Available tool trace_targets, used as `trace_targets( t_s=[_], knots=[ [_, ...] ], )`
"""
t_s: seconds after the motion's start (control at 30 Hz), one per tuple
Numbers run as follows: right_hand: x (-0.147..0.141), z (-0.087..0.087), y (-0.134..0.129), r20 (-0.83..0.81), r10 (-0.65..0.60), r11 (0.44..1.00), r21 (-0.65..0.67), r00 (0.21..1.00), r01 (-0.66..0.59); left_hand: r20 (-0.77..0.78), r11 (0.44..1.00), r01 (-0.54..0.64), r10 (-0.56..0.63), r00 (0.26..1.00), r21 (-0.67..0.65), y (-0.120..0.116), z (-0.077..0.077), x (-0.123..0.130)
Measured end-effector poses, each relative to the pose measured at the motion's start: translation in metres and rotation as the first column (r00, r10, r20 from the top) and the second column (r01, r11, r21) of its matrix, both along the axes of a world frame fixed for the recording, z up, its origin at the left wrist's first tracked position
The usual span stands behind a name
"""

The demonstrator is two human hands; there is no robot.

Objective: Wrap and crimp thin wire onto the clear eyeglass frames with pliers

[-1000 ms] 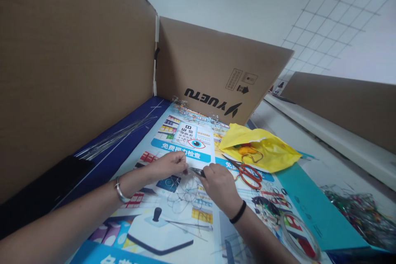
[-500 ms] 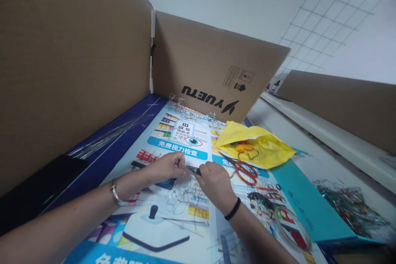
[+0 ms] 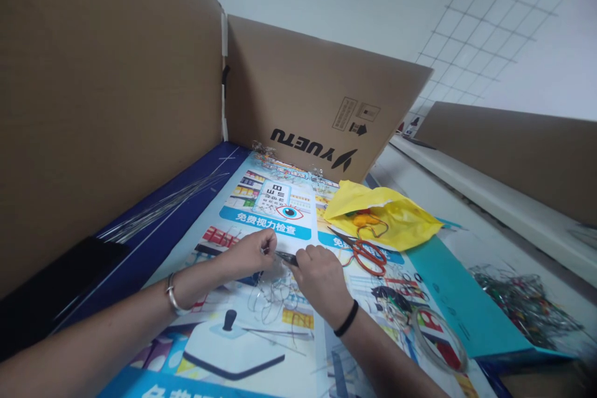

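My left hand, a silver bangle on its wrist, is closed in a pinch. It seems to grip a thin wire, though the fingers hide most of it. Wrapped round dark-jawed pliers is my right hand, which has a black band at the wrist. The pliers' tip reaches to the fingertips of my left hand, and their handles are hidden in my palm. Just below both hands, loose loops of fine silver wire lie over the printed poster.
Orange-handled scissors lie by an open yellow bag. Straight wires stretch along the left. A wire roll and a tangled wire heap are at right. Cardboard panels stand behind and left.
The left fingers have turned slightly against the pliers' tip. Both hands otherwise stay in nearly the same place, and the whole view has shifted a little.
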State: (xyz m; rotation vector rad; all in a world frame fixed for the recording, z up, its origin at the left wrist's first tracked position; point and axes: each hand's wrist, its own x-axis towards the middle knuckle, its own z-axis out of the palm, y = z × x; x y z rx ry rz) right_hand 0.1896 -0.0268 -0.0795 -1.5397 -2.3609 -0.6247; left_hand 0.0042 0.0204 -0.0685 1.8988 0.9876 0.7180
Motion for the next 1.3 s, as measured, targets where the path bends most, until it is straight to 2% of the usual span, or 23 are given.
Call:
trace_targets(
  t_s=[0.23,0.4,0.6,0.97,1.3],
  knots=[
    [0.001,0.000,0.000,0.014,-0.005,0.999,0.032,1.000,0.004,-0.096,0.999,0.007,-0.010,0.995,-0.038,0.001,-0.002,0.000],
    [0.001,-0.001,0.001,0.013,-0.012,1.000,0.018,1.000,0.011,-0.090,0.999,-0.047,0.048,0.995,0.011,0.001,-0.003,0.001],
    [0.002,0.000,0.001,0.030,-0.005,1.000,0.020,1.000,0.004,-0.058,0.999,-0.039,0.039,0.998,-0.003,0.003,-0.010,0.001],
    [0.003,0.004,0.002,0.086,0.018,1.000,0.010,0.996,-0.018,-0.121,0.987,-0.100,0.116,0.986,0.128,0.005,-0.011,0.000],
    [0.004,0.003,0.004,0.095,0.043,0.999,0.025,0.995,-0.046,-0.125,0.992,-0.075,0.088,0.988,0.099,0.005,-0.011,0.000]
  ],
)
